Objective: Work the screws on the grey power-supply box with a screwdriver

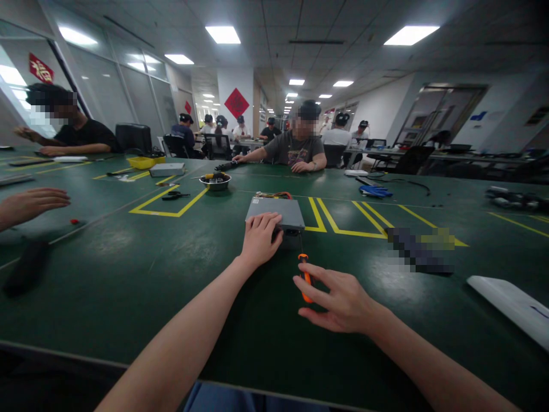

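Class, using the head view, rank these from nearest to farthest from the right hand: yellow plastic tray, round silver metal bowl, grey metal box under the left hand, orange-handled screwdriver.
1. Screwdriver: at the right hand.
2. Box: ahead, left.
3. Bowl: farther ahead, left.
4. Tray: beyond the bowl, far left.

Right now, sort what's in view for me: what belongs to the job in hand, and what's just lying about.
Job in hand, it seems:
grey metal box, under the left hand
orange screwdriver, in the right hand

Lying about, touched by neither of those hands:
metal bowl
yellow tray
blue bundle
white object, far right
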